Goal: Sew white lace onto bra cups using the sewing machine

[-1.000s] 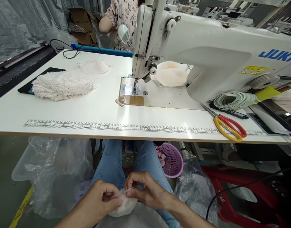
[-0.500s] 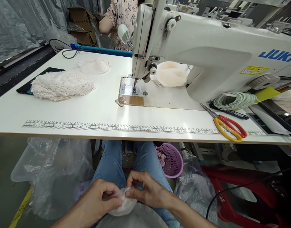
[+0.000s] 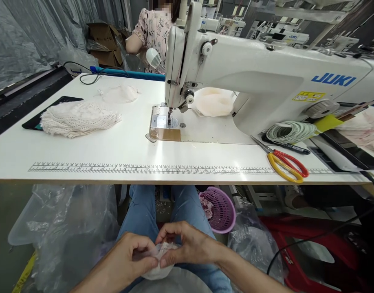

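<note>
Above my lap, a small piece of sheer white fabric [image 3: 159, 272] with a lacy, bunched edge is pinched between both hands. My left hand [image 3: 133, 254] grips its left side with thumb and fingers. On the other side, my right hand [image 3: 182, 246] pinches the bunched edge between thumb and bent fingers. Part of the cloth is hidden behind the fingers. Beneath it lies a round grey surface [image 3: 174, 283]. On the table, a stack of cream lace pieces [image 3: 78, 118] lies at the left, with a thin sheer piece [image 3: 119, 93] behind it.
A white sewing machine [image 3: 251, 69] stands on the white table [image 3: 113, 150]. Scissors [image 3: 284, 165] and a coil of pale cord [image 3: 291, 132] lie to the right. Below are a purple basket [image 3: 220, 211] and plastic bags [image 3: 73, 228]. A person [image 3: 153, 36] sits beyond the table.
My right fingers have shifted along the fabric, showing more of its bunched edge. The view has tilted up slightly and turned a little right.
</note>
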A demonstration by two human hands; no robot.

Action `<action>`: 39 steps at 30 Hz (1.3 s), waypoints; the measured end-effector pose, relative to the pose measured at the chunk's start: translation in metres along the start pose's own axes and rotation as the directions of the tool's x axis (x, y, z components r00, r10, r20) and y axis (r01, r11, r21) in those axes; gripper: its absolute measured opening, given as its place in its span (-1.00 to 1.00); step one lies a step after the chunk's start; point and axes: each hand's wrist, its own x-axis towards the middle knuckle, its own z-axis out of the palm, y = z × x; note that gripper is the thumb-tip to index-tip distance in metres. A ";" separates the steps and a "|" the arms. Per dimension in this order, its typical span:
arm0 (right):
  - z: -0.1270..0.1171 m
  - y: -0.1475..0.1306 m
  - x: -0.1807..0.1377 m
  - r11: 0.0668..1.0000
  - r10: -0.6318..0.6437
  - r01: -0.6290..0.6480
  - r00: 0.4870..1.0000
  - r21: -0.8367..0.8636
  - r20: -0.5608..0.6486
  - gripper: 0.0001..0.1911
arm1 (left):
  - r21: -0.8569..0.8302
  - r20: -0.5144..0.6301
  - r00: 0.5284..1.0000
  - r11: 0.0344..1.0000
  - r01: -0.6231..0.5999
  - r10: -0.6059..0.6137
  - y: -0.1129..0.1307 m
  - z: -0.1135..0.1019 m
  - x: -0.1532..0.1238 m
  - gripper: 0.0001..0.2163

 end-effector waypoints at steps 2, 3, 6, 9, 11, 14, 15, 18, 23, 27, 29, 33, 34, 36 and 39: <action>-0.001 -0.002 0.002 1.000 0.018 -0.018 1.000 -0.002 0.020 -0.57 | 0.008 -0.002 1.000 1.000 -0.005 0.005 0.003 -0.002 0.000 -0.85; -0.001 -0.003 0.002 1.000 0.021 -0.020 1.000 -0.006 0.012 -0.57 | 0.015 -0.005 1.000 1.000 -0.017 0.017 0.005 -0.003 -0.001 -0.85; -0.002 -0.008 0.002 1.000 0.010 -0.011 1.000 -0.007 -0.020 -0.56 | 0.025 -0.012 0.999 0.999 -0.044 0.044 0.006 -0.007 -0.002 -0.83; -0.003 -0.012 -0.001 1.000 -0.005 0.005 1.000 0.020 0.012 -0.54 | -0.034 0.014 0.999 0.999 -0.037 0.038 0.006 -0.010 -0.004 -0.80; -0.004 -0.013 -0.003 0.999 -0.014 0.013 0.999 0.040 0.039 -0.53 | -0.105 0.068 0.997 0.994 -0.031 0.038 0.007 -0.011 -0.005 -0.80; -0.006 -0.011 -0.006 0.998 -0.023 0.020 0.998 0.051 0.052 -0.57 | -0.169 0.116 0.993 0.985 -0.017 0.037 0.008 -0.011 -0.006 -0.80; -0.006 -0.010 -0.007 0.998 -0.022 0.020 0.999 0.053 0.048 -0.59 | -0.174 0.112 0.993 0.985 -0.007 0.027 0.009 -0.011 -0.007 -0.80; -0.008 -0.006 -0.009 0.998 -0.017 0.015 0.999 0.056 0.030 -0.61 | -0.174 0.077 0.997 0.984 0.037 -0.024 0.009 -0.009 -0.008 -0.83; -0.008 -0.006 -0.011 0.998 -0.049 0.045 0.995 0.045 0.085 -0.61 | -0.214 0.101 0.995 0.976 0.048 -0.027 0.006 -0.007 -0.008 -0.80; -0.005 -0.005 -0.009 0.997 -0.068 0.070 0.994 -0.018 0.089 -0.60 | -0.199 0.096 0.995 0.979 0.044 -0.025 0.004 -0.008 -0.009 -0.80; -0.004 -0.005 -0.008 0.998 -0.063 0.064 0.996 -0.027 0.061 -0.62 | -0.191 0.106 0.994 0.980 0.055 -0.035 0.003 -0.009 -0.011 -0.78; -0.002 -0.004 -0.006 0.999 -0.030 0.030 0.998 -0.011 0.051 -0.63 | -0.235 0.168 0.986 0.970 0.055 -0.015 0.003 -0.013 -0.017 -0.71; -0.002 -0.004 -0.006 1.000 -0.023 0.024 0.998 -0.010 0.051 -0.64 | -0.271 0.185 0.983 0.961 0.059 -0.008 0.003 -0.014 -0.017 -0.71; -0.001 -0.003 -0.005 0.999 -0.017 0.018 0.999 -0.027 0.049 -0.65 | -0.338 0.208 0.978 0.939 0.059 0.013 0.001 -0.012 -0.015 -0.70; 0.000 -0.001 -0.005 0.995 -0.022 0.025 0.999 -0.101 0.029 -0.67 | -0.314 0.165 0.985 0.949 0.009 0.046 -0.002 -0.007 -0.008 -0.70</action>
